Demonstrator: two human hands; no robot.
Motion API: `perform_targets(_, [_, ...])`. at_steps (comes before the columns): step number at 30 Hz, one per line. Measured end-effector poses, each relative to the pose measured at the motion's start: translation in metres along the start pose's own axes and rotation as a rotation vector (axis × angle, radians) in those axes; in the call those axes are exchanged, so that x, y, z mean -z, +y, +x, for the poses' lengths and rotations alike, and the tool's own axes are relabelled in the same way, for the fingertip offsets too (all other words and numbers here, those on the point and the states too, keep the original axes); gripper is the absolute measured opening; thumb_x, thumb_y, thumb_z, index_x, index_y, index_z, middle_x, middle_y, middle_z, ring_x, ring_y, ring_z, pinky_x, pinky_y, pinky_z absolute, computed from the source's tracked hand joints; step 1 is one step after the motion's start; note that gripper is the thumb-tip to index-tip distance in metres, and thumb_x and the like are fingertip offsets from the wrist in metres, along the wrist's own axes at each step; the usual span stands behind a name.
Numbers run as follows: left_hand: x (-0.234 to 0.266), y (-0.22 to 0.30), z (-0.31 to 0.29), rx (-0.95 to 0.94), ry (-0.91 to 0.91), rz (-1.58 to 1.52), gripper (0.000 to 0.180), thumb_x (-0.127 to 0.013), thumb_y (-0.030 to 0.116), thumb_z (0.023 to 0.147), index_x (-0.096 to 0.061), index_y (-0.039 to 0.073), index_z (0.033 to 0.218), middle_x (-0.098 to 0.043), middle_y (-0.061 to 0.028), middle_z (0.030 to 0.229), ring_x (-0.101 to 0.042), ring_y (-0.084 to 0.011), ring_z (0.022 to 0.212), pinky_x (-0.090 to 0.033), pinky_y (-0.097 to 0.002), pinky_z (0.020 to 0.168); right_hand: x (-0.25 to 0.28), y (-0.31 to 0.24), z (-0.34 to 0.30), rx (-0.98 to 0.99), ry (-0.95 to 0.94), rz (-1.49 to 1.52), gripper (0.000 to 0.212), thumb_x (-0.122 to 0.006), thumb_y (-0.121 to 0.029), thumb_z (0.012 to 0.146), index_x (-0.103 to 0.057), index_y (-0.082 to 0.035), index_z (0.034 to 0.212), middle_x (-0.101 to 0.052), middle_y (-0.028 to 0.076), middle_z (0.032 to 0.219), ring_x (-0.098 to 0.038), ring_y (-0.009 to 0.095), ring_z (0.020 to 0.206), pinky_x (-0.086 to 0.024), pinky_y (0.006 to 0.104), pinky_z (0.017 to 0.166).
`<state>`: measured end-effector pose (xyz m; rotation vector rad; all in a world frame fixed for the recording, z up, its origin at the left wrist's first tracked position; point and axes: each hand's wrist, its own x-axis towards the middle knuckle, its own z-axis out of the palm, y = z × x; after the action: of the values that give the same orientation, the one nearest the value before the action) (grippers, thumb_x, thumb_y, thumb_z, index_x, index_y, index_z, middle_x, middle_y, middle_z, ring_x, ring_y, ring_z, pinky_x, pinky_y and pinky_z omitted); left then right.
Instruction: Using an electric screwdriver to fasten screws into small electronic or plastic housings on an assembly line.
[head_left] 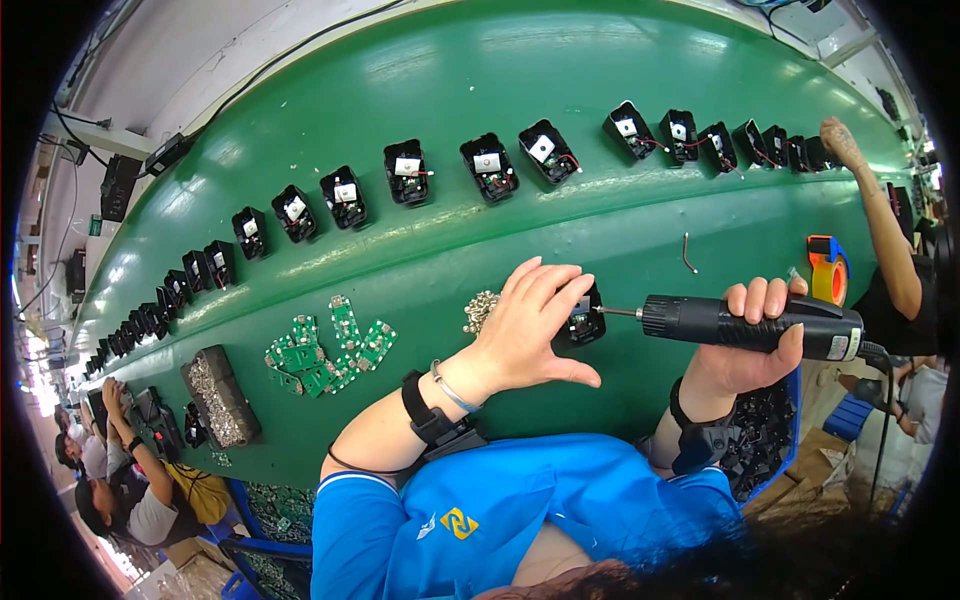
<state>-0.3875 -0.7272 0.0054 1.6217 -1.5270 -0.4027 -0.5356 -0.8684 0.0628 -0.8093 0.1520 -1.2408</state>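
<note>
My right hand (750, 350) is wrapped round a black electric screwdriver (690, 318), held level. Its thin bit points left, and the tip reaches the right side of a small black housing (590, 322); whether it touches a screw I cannot tell. Over the left part of that housing is my left hand (520, 325), fingers stretched and thumb spread away, covering much of it. Just left of those fingers lies a pile of small metal screws (481, 311).
Black housings with white parts (487, 163) run in a long row across the green table (480, 75). Green circuit boards (335, 350) and a tray of metal pieces (215, 395) lie left. A tape roll (828, 272) and red wire (688, 254) lie right. Co-workers sit on both sides.
</note>
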Motion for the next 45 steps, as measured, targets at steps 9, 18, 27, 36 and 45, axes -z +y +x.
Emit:
perform_targets(9, [-0.003, 0.008, 0.006, -0.075, 0.114, -0.035, 0.030, -0.068, 0.012, 0.059, -0.055, 0.007, 0.086, -0.051, -0.0078, 0.095, -0.049, -0.0237, 0.091, -0.034, -0.0451, 0.086, -0.015, -0.008, -0.003, -0.010, -0.048, 0.101, 0.039, -0.055, -0.017, 0.072, -0.035, -0.003, 0.102, -0.040, 0.003, 0.074, -0.040, 0.013, 0.062, -0.036, 0.0257, 0.059])
perform_targets(18, [-0.001, 0.008, 0.007, -0.087, 0.057, -0.061, 0.043, -0.070, 0.016, 0.057, -0.051, 0.006, 0.095, -0.051, -0.0084, 0.099, -0.048, -0.0252, 0.094, -0.033, -0.0443, 0.088, -0.020, -0.012, -0.012, 0.096, -0.130, -0.021, 0.046, -0.059, -0.024, 0.071, -0.035, -0.004, 0.105, -0.042, 0.003, 0.073, -0.044, 0.012, 0.059, -0.037, 0.0248, 0.051])
perform_targets(27, [-0.009, 0.000, -0.004, 0.029, -0.126, 0.058, 0.101, -0.078, 0.025, 0.042, -0.022, -0.001, 0.123, -0.037, -0.0188, 0.116, -0.037, -0.0334, 0.109, -0.026, -0.0448, 0.095, -0.002, -0.002, -0.020, 0.173, -0.192, -0.238, 0.048, -0.060, -0.025, 0.071, -0.035, -0.005, 0.107, -0.044, 0.004, 0.074, -0.046, 0.014, 0.058, -0.039, 0.0261, 0.051])
perform_targets(36, [-0.025, -0.004, 0.002, 0.003, -0.048, 0.048, 0.088, -0.074, 0.013, 0.050, -0.023, -0.001, 0.121, -0.042, -0.0194, 0.109, -0.044, -0.0346, 0.099, -0.031, -0.0445, 0.092, -0.001, 0.005, -0.019, 0.137, -0.202, -0.244, 0.042, -0.057, -0.023, 0.072, -0.038, -0.005, 0.104, -0.042, 0.003, 0.072, -0.043, 0.013, 0.060, -0.037, 0.0252, 0.054])
perform_targets(45, [-0.026, -0.005, 0.005, 0.025, -0.065, 0.051, 0.089, -0.073, 0.012, 0.051, -0.021, -0.002, 0.122, -0.045, -0.0188, 0.107, -0.044, -0.0349, 0.101, -0.033, -0.0431, 0.090, 0.001, 0.014, -0.017, 0.085, -0.190, -0.243, 0.046, -0.060, -0.025, 0.070, -0.037, -0.005, 0.104, -0.043, 0.003, 0.072, -0.045, 0.014, 0.058, -0.038, 0.0260, 0.050])
